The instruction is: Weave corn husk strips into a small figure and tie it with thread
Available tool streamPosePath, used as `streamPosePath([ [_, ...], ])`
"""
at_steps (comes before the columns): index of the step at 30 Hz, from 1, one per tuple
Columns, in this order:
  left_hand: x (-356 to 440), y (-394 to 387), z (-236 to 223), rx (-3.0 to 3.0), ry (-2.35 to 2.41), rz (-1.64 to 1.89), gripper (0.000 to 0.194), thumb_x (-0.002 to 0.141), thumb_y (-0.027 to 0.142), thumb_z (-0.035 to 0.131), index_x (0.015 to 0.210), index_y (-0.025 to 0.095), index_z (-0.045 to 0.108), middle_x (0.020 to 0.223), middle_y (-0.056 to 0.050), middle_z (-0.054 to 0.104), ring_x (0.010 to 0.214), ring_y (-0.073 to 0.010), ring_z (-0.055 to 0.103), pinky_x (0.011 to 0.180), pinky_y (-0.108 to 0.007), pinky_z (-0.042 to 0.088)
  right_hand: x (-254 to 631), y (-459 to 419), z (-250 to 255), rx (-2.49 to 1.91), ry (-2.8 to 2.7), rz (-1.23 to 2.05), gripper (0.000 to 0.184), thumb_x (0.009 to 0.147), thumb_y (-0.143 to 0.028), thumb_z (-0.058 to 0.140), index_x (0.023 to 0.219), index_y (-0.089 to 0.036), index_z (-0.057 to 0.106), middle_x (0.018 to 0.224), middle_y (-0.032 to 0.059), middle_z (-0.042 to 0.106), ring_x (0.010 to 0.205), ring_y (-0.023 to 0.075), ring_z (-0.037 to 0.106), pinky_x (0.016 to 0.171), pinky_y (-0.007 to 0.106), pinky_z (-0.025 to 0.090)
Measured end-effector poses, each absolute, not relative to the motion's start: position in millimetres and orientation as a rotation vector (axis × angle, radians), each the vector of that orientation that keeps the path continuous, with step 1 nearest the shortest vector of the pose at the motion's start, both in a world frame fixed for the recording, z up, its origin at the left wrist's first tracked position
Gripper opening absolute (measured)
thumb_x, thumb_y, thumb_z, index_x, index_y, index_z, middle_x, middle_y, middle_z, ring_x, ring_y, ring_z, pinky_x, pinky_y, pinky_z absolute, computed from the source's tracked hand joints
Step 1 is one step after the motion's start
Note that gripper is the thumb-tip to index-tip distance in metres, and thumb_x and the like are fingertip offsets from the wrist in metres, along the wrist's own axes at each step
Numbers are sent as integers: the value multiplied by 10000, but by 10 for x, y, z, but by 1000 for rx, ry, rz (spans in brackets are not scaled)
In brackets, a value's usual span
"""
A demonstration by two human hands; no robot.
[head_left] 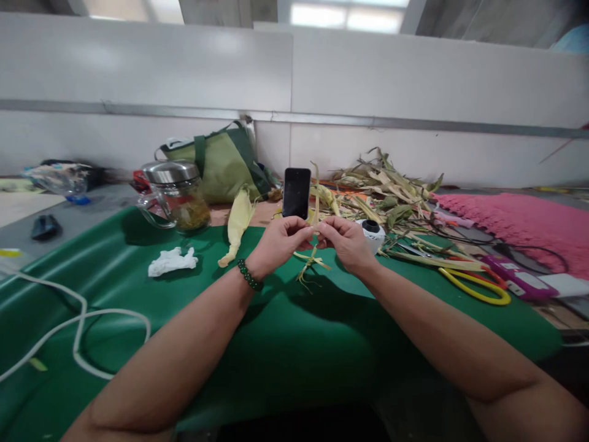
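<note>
Above the middle of the green mat, my left hand and my right hand meet fingertip to fingertip. Both pinch a pale corn husk strip, whose narrow end stands up between them. Below the fingers hangs a knotted part of thin husk strips with loose ends. The exact spot of the pinch is hidden by my fingers. A green bead bracelet circles my left wrist. Just behind my hands a dark-screened phone stands upright. A white object with a black round top sits beside my right hand.
Left of my hands lie a husk bundle, crumpled white tissue, a glass jug and a white cable. A green bag stands behind. To the right are piled dry husks, yellow-handled scissors and pink fringed cloth.
</note>
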State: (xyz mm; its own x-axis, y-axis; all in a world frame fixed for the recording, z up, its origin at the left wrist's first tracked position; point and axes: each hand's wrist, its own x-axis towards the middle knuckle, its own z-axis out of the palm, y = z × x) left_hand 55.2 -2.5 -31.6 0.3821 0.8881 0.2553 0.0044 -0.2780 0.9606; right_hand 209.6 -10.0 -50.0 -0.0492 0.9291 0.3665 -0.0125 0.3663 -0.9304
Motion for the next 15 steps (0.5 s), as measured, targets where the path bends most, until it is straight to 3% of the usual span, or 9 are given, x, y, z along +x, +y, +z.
streamPosePath([
  [7,563,-39,-312,1518,841,1114,151,750,250,668,681,143,586,624,11,619,583,-103,620,611,-247,545,2119,-109,-477,-838,-1466,1013,358,602,-476,778,752,-188,627,702,-13,625,612,99,569,612,262,519],
  [15,555,-34,-333,1547,741,1160,182,694,291,722,736,136,636,685,0,642,628,-95,607,622,-225,527,2120,-86,-483,-844,-1340,1126,282,592,-405,781,662,-183,619,569,-48,575,513,76,521,557,247,497],
])
